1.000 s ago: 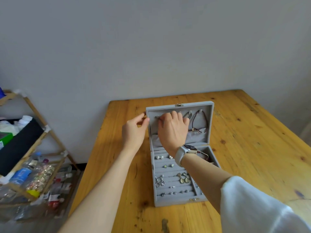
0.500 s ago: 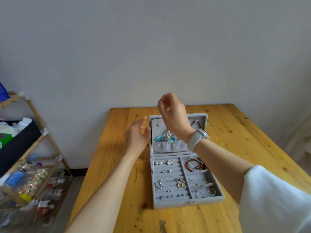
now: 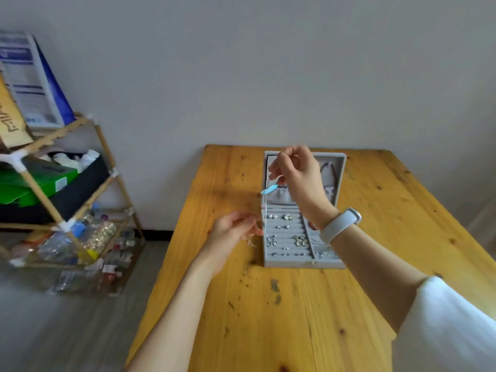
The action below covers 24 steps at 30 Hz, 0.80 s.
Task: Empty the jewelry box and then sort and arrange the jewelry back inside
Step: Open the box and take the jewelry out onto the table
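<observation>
- Grey velvet jewelry box point(image 3: 304, 260) stands open near the table's point(image 3: 268, 331) far edge.
- Your right hand point(image 3: 298, 175) pinches a thin necklace point(image 3: 265, 205) above the lid.
- Your left hand point(image 3: 233, 229) pinches the necklace's lower end, just beside the box.

Wooden surface point(image 3: 308, 318): yellow-orange pine planks, knots and dark stains all over, far edge against the wall. Only item resting on it is the grey jewelry box point(image 3: 303, 260), lid upright and open, sitting toward the far end, roughly centred across the width. Left of the surface, on the grey floor point(image 3: 53, 331), a bamboo shelf rack point(image 3: 80, 183) holds boxes and bottles.
</observation>
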Each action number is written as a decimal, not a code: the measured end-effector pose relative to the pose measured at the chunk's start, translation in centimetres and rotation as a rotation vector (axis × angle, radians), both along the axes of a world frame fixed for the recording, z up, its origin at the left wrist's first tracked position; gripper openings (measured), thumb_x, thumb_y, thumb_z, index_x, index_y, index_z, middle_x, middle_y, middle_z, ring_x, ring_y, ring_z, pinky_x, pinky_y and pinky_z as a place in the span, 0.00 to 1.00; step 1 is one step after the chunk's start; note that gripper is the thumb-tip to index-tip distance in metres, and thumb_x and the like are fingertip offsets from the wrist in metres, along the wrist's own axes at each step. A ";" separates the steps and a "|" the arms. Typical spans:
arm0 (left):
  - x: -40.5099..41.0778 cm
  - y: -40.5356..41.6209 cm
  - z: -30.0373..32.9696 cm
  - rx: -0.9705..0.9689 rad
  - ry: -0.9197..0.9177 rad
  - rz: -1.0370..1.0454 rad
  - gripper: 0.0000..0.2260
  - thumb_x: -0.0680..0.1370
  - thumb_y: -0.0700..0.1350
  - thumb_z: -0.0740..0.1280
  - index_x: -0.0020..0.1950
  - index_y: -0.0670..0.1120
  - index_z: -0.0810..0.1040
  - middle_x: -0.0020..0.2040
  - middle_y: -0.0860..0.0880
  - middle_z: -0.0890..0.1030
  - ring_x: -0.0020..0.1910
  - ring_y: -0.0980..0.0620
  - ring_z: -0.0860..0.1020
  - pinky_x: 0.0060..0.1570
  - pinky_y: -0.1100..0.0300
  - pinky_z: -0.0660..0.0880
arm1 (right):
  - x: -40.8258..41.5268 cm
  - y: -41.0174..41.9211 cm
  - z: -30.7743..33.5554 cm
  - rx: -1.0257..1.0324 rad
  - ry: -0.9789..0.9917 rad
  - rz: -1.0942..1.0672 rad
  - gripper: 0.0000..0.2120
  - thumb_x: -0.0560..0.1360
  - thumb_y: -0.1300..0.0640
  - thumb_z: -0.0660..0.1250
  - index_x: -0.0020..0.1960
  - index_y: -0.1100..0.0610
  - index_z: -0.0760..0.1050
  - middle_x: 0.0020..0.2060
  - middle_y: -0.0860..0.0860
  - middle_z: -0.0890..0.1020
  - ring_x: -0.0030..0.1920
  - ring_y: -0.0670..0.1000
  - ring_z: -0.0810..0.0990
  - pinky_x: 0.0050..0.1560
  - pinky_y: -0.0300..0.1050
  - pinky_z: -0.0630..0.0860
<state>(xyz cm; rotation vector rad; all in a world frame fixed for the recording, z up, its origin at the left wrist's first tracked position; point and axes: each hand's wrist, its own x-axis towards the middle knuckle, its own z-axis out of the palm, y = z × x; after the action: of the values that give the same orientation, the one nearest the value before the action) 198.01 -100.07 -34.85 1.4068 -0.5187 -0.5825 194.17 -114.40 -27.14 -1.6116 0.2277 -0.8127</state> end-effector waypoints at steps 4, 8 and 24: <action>-3.3 5.4 -4.7 0.161 0.166 0.051 0.06 0.78 0.38 0.63 0.52 0.38 0.77 0.32 0.50 0.79 0.37 0.50 0.78 0.45 0.56 0.75 | -1.7 1.7 -6.0 0.282 0.168 -0.010 0.11 0.77 0.64 0.56 0.37 0.55 0.64 0.33 0.53 0.76 0.29 0.47 0.75 0.27 0.35 0.72; -5.3 9.8 -7.3 0.337 0.160 0.133 0.04 0.78 0.40 0.63 0.47 0.43 0.78 0.36 0.47 0.79 0.32 0.54 0.77 0.38 0.61 0.74 | -3.2 3.7 -10.8 0.482 0.300 0.042 0.11 0.76 0.66 0.56 0.36 0.56 0.64 0.34 0.54 0.73 0.30 0.48 0.73 0.27 0.34 0.71; -8.0 11.9 -7.4 0.909 -0.334 0.420 0.23 0.74 0.46 0.69 0.68 0.49 0.68 0.49 0.50 0.82 0.45 0.53 0.79 0.39 0.63 0.72 | 4.1 6.8 -14.5 0.149 0.744 0.029 0.09 0.74 0.68 0.58 0.39 0.64 0.74 0.35 0.58 0.79 0.31 0.53 0.81 0.33 0.42 0.80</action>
<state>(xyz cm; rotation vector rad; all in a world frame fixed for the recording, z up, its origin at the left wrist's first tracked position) 190.00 -88.21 -42.25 2.4276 -0.1872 -0.2256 198.25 -107.63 -41.63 -1.7086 0.7691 -0.1337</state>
